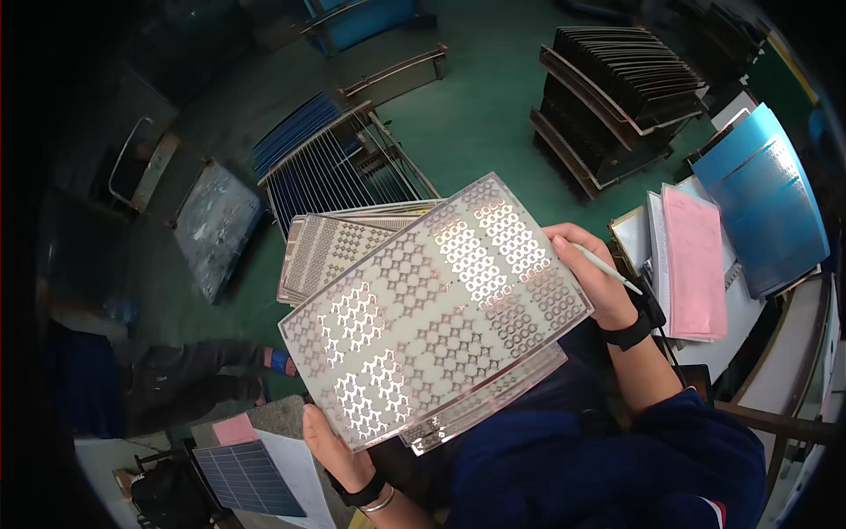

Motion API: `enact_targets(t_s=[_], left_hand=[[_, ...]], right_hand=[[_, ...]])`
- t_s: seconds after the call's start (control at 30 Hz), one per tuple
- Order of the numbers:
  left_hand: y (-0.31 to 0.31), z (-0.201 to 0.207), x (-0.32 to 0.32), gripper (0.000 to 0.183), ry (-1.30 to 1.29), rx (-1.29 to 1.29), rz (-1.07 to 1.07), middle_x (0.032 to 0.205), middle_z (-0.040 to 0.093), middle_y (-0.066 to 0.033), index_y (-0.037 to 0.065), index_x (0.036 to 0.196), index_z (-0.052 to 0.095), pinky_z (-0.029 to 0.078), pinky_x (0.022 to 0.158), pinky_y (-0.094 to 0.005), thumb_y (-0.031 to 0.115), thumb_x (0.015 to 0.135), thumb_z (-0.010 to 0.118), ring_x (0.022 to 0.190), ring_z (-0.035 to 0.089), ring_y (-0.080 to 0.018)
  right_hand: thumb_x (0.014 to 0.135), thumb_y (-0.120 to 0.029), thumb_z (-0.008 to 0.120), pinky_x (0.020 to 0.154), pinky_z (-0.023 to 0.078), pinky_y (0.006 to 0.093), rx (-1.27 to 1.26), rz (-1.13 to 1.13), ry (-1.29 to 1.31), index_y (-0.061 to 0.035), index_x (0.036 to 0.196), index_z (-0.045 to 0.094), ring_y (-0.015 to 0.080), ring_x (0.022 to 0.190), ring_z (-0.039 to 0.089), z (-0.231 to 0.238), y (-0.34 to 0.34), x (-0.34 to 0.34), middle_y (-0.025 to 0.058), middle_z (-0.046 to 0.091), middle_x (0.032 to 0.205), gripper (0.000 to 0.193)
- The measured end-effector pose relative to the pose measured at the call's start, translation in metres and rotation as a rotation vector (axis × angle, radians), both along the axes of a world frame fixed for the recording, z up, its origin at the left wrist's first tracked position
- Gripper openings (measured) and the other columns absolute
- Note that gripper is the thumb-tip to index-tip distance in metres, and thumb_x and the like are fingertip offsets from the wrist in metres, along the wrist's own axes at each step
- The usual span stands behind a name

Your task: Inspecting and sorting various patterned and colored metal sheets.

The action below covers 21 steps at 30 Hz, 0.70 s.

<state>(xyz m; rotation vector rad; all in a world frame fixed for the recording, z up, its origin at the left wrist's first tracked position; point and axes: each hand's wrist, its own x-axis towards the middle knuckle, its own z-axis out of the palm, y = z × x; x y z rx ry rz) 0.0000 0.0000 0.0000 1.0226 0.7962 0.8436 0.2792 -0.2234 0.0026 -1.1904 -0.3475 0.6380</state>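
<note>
Here's the left hand, partly closed at the panel's near-left corner, thumb along the edge, the fingers underneath out of sight. And the right hand has the opposite edge, curled at the far-right side, a pale pen tucked into the same grip! Between the two hands sits the patterned panel, tilted, its face up to the wearer, rows of metallic shapes catching the light. Looks like a hold-and-check step, judging by that angle; any next move would call for an even two-sided grip, and care that the pen doesn't scrape the surface.

Just under the panel's near edge, between the hands, a second panel pokes out; what bears it, I can't tell. Beyond the left hand, past the panel's far edge, lies a stack of patterned panels, and farther out a slatted rack. Out to the right of the right hand: a pink folder, then a blue folder beside it.
</note>
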Motion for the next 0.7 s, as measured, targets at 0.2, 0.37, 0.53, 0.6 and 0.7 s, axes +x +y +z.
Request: enact_targets(t_s=[0.2,0.37,0.53,0.6,0.7], left_hand=[[-0.003,0.001,0.001,0.032,0.015,-0.013,0.044,0.098,0.065,-0.0133,-0.004,0.102,0.054,0.051,0.070,-0.0273,0.026,0.099,0.044,0.081,0.064,-0.0147],[0.008,-0.006,-0.020,0.025,0.095,0.237,-0.058,0.087,0.061,-0.0065,-0.002,0.098,0.053,0.045,0.070,-0.0218,0.023,0.097,0.050,0.075,0.057,-0.0094],[0.008,-0.006,-0.010,0.010,0.148,0.587,-0.063,0.114,0.057,-0.0130,0.001,0.097,0.054,0.041,0.095,-0.0311,0.010,0.093,0.054,0.109,0.052,-0.0198],[0.002,0.006,0.006,0.020,0.138,0.658,-0.120,0.136,0.042,-0.0211,0.000,0.105,0.053,0.037,0.104,-0.0384,0.005,0.086,0.058,0.128,0.041,-0.0302],[0.002,-0.001,0.008,0.033,0.014,0.535,-0.080,0.142,0.033,-0.0227,-0.001,0.116,0.051,0.038,0.103,-0.0395,-0.007,0.083,0.056,0.128,0.040,-0.0301]], right_hand=[[0.096,-0.019,0.049,0.074,0.047,0.0209,-0.010,0.009,-0.018,0.0014,0.109,0.058,0.0068,0.084,0.059,0.001,-0.001,0.000,0.0045,0.064,0.095,0.026],[0.093,-0.016,0.053,0.081,0.043,0.0217,-0.059,0.022,-0.134,0.0018,0.111,0.056,0.0080,0.091,0.056,0.007,-0.004,0.003,0.0045,0.063,0.097,0.026],[0.089,-0.015,0.057,0.088,0.042,0.0244,-0.057,-0.050,-0.321,-0.0019,0.101,0.054,0.0114,0.100,0.055,-0.005,-0.013,0.013,0.0149,0.059,0.117,0.017],[0.089,-0.017,0.060,0.090,0.048,0.0299,0.166,-0.003,-0.210,-0.0048,0.098,0.052,0.0180,0.109,0.056,-0.011,-0.009,0.012,0.0255,0.043,0.136,0.017],[0.092,-0.008,0.054,0.084,0.055,0.0362,0.295,-0.007,-0.006,-0.0030,0.100,0.050,0.0262,0.103,0.061,-0.023,-0.008,0.012,0.0246,0.051,0.125,0.010]])
